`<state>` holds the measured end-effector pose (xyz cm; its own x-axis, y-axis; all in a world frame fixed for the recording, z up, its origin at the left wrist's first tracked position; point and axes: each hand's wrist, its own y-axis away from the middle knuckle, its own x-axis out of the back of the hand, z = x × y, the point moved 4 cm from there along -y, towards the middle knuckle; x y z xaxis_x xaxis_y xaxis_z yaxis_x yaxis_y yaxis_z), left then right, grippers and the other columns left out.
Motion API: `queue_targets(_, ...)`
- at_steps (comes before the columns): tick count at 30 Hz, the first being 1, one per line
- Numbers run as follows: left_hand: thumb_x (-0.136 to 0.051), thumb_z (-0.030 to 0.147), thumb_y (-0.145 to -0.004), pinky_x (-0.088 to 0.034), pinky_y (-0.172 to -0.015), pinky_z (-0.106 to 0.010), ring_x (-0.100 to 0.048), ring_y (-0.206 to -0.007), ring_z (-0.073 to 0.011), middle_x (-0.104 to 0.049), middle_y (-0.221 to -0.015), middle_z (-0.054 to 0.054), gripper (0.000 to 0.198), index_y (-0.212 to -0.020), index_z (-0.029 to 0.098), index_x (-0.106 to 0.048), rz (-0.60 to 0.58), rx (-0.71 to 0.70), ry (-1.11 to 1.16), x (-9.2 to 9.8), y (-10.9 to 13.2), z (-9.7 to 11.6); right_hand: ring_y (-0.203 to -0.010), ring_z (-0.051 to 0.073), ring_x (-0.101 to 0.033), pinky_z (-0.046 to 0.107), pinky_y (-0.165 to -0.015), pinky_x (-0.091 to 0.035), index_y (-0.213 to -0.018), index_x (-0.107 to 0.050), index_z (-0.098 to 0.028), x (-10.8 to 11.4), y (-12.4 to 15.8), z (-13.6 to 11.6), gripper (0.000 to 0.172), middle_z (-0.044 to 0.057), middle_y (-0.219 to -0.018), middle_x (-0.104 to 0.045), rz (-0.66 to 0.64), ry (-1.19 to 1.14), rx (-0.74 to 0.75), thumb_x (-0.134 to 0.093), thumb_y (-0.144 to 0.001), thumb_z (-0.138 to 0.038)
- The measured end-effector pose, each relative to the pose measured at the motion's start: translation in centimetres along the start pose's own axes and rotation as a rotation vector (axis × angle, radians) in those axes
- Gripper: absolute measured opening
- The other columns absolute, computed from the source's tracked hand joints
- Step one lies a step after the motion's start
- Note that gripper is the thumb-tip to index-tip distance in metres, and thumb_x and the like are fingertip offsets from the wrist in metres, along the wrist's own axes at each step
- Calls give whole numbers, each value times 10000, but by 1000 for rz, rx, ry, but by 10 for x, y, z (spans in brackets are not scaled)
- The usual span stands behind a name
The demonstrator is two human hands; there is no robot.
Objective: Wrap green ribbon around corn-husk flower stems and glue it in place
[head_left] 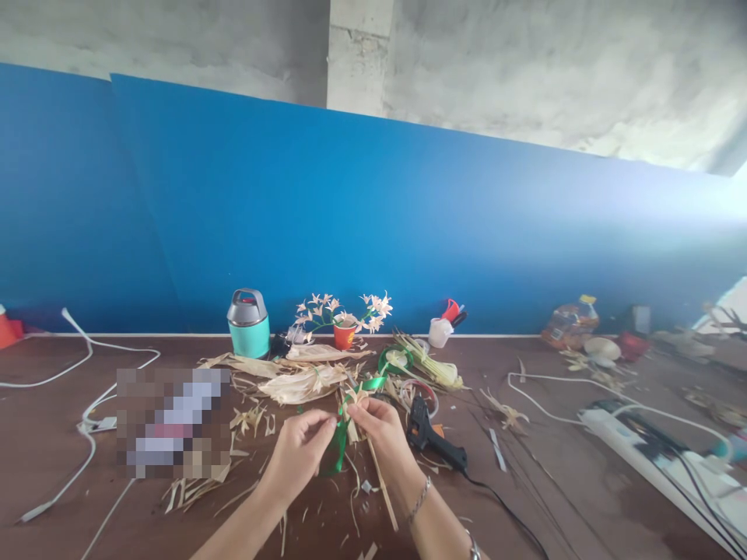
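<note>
Low over the table my two hands are close together, fingertips pinched. Between the thumb and finger of my left hand [297, 447] is a shiny green ribbon [334, 457], its loop hanging below. My right hand [382, 429] grips a pale flower [356, 394] that looks made of dried husk, its petals showing above the fingertips. The ribbon passes at the flower's base, and a strip of it leads back toward a green ribbon roll [398, 359]. A thin straw-coloured stick [382, 486] slants below my right hand; I cannot tell whether it is held.
Dried husks [303, 383] and scraps cover the middle. A black glue gun [435, 435] lies right of my hands, its cord trailing forward. Behind stand a turquoise container [249, 336], an orange cup [344, 336] of husk flowers and a white cup [439, 333]. A power strip [647, 467] lies far right.
</note>
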<state>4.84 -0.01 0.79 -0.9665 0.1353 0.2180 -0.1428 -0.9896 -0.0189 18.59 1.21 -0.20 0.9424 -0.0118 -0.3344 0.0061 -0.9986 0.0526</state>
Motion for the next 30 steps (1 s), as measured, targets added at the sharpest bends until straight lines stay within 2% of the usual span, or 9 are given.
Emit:
queue_targets(3,-533,456,-744,-179,-339,-174,-262,-316,-41,-310,-411,98,326,-657,151,-613,-85,63,55,-1,-2,0,-449,57,-284,204,-453,-233,-509,-474,-162,0,0,0,394,-68,-469,-389,-43,3,-7,-760,-557,-428)
queue_targets(6,-585,417,-699,-147,-356,-173,-220,-344,-28,-334,-427,99,281,-657,142,-621,-163,118,114,-3,-2,1,-441,56,-266,203,-439,-239,-503,-481,-161,-1,0,1,390,-72,-462,-371,-85,16,-18,-749,-575,-436)
queue_targets(9,-597,401,-675,-150,-351,-177,-250,-331,-29,-428,-449,84,267,-709,138,-628,-202,159,163,-4,-2,-1,-429,56,-259,199,-420,-272,-494,-480,-165,-2,0,2,403,-80,-448,-349,-120,6,-48,-754,-558,-455)
queue_targets(12,-582,397,-677,-183,-339,-173,-312,-331,-34,-547,-530,44,268,-736,138,-617,-231,176,194,-6,-2,-6,-415,57,-282,200,-414,-312,-504,-492,-166,-3,0,5,398,-79,-448,-359,-162,-16,-74,-751,-560,-463)
queue_targets(16,-588,385,-665,-236,-337,-160,-365,-340,-35,-589,-553,23,256,-711,134,-598,-235,193,251,-7,-2,-8,-392,58,-340,203,-417,-344,-537,-523,-157,-2,-2,9,356,-74,-453,-393,-202,-51,-92,-742,-597,-431)
queue_targets(24,-586,330,-653,-126,-284,-137,-366,-301,-11,-658,-633,-8,216,-737,131,-580,-281,253,298,-8,3,0,-405,73,-427,204,-415,-367,-541,-543,-150,-4,-1,9,324,-54,-478,-465,-253,-101,-98,-746,-613,-392)
queue_targets(27,-599,289,-619,-180,-289,-138,-408,-318,-24,-658,-623,-5,197,-736,132,-583,-282,257,335,-9,3,0,-400,74,-430,198,-397,-328,-533,-537,-151,-3,-1,11,319,-55,-469,-463,-259,-105,-106,-736,-634,-379)
queue_targets(30,-624,261,-588,-309,-346,-159,-482,-374,-53,-653,-602,-4,183,-710,131,-578,-275,247,380,-10,2,-2,-427,74,-434,199,-417,-318,-547,-545,-146,-1,-1,13,305,-46,-489,-475,-273,-114,-103,-720,-664,-367)
